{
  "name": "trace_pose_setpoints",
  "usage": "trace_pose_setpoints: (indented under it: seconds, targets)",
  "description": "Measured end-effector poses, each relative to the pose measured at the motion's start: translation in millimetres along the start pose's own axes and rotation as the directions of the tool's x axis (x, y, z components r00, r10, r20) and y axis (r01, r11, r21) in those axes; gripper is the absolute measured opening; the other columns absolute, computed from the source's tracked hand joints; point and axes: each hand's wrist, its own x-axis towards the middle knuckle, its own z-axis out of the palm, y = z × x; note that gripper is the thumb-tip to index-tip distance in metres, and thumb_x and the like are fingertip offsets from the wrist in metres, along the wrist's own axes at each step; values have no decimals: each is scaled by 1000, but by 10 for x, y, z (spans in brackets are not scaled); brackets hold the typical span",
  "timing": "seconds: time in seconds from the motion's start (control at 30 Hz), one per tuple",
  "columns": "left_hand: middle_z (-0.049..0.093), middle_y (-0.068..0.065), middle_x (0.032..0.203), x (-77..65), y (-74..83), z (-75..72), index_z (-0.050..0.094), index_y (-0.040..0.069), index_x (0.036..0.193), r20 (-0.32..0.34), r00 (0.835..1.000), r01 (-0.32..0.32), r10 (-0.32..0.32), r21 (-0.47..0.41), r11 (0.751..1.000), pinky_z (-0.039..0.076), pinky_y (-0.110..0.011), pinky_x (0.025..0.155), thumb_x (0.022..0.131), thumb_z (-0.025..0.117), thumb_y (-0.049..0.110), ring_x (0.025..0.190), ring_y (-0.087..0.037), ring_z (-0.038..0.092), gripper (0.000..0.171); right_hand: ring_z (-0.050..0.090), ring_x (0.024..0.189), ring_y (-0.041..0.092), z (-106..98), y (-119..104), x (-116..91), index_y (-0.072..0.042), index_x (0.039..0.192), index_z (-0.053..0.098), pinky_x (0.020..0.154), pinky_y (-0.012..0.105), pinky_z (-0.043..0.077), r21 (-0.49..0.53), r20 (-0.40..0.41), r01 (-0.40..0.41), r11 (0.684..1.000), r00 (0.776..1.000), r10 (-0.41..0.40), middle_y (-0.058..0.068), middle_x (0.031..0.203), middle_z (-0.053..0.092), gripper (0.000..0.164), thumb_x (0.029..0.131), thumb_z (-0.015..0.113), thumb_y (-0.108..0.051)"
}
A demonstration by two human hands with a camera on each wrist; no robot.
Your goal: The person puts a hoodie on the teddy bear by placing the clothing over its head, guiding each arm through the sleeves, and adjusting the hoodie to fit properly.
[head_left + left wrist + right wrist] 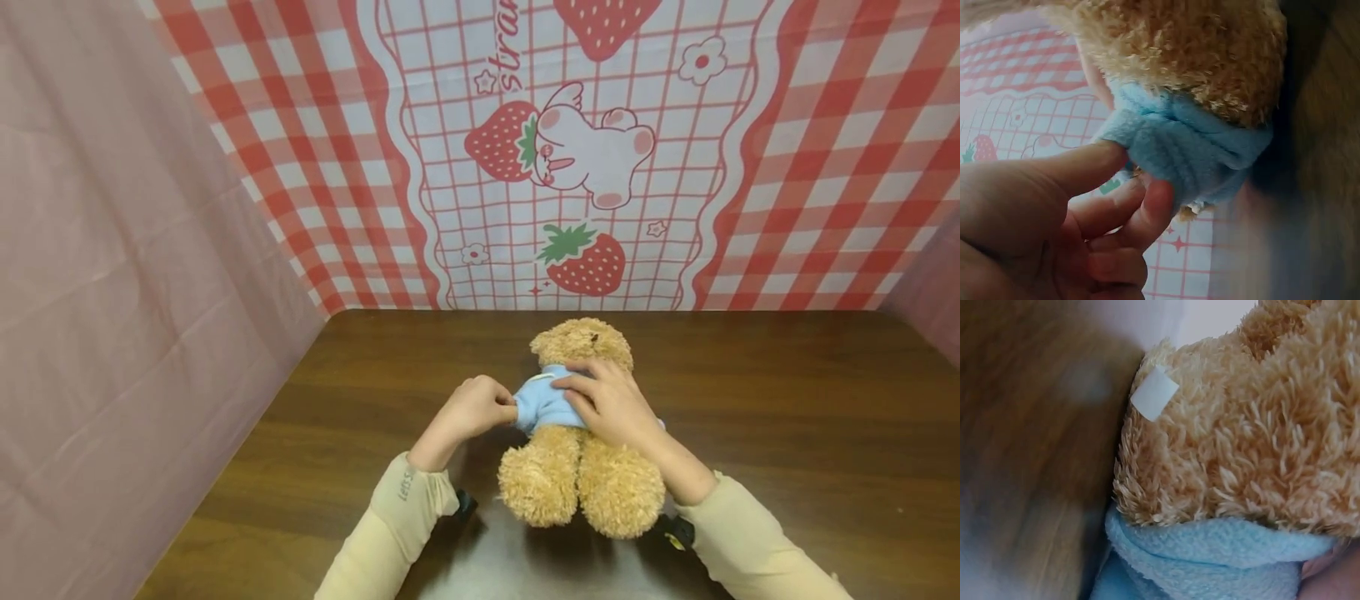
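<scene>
A tan, curly-furred teddy bear (582, 342) in a light blue fleece shirt (551, 408) lies on the table, head toward the back wall and feet toward me. My left hand (476, 408) pinches the shirt's sleeve at the bear's left-side arm; thumb and fingertips meet the blue cloth (1179, 150) in the left wrist view. Across the chest rests my right hand (615, 404), fingers spread and fairly straight, covering part of the shirt and chin. A small white tag (1155, 394) stands out from the fur in the right wrist view.
The dark brown wooden table (360, 392) ends at a red-and-white checked cloth (585, 158) with strawberries, hung as a back wall. Pale pink curtain (150, 250) borders the left side, and more pink cloth (930, 283) hangs at the right.
</scene>
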Motion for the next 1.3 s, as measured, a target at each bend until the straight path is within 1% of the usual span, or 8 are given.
trace_pose_setpoints:
  seconds: [0.23,0.53,0.67,0.83,0.93,1.0,1.17,1.3]
  targets:
    - [33,9,47,11,61,84,48,15,50,-95,991,92,-94,-20,996,25,-20,46,69,60,9,45,-7,28,24,48,110,32,8,-25,-7,-16,105,68,85,57,35,-27,3,-13,1000,1000,13,9,119,57,20,89,56,-17]
    - [51,3,61,49,53,116,65,3,75,-117,986,84,-116,-252,964,36,-19,54,69,57,-1,56,-8,44,11,58,95,20,29,59,153,-21,94,68,83,46,38,-52,28,210,976,978,-208,-4,96,65,13,81,67,-23]
    - [50,5,63,73,23,125,63,-3,79,-79,985,95,-155,-500,861,36,-19,57,69,56,-1,62,-7,45,13,59,82,14,24,52,258,-21,87,64,75,38,44,0,44,224,975,974,-224,-6,85,63,9,80,69,-18]
    - [44,7,56,122,-69,134,61,1,77,18,966,173,-258,-788,591,30,-21,51,75,56,2,51,-6,35,6,58,76,14,-33,24,360,-19,83,61,72,37,45,8,120,249,969,961,-248,-5,81,62,8,83,65,-12]
    - [43,6,54,166,-166,151,59,9,69,70,966,174,-249,-887,427,23,-19,48,77,59,6,45,-5,26,9,57,74,13,-90,1,397,-18,79,61,72,36,45,-7,179,264,964,949,-259,-5,79,62,10,84,62,-10]
    - [46,7,55,199,-253,164,60,12,65,87,978,150,-189,-925,349,21,-18,46,77,62,9,44,-3,26,12,57,71,14,-125,-28,428,-17,77,61,69,35,45,-35,217,279,960,940,-265,-5,76,61,11,84,62,-8]
    - [45,7,55,223,-326,138,59,15,61,138,971,196,-195,-926,322,22,-17,47,78,58,8,44,-1,26,19,60,70,18,-220,-86,486,-13,75,64,68,34,49,-73,331,294,953,909,-254,-1,76,64,13,80,62,-1]
    - [45,7,56,209,-334,73,59,16,61,178,957,257,-231,-889,379,24,-16,47,82,53,4,45,-2,27,24,62,73,20,-255,-88,491,-12,75,66,69,34,50,-50,369,281,958,897,-244,0,77,65,14,79,62,1]
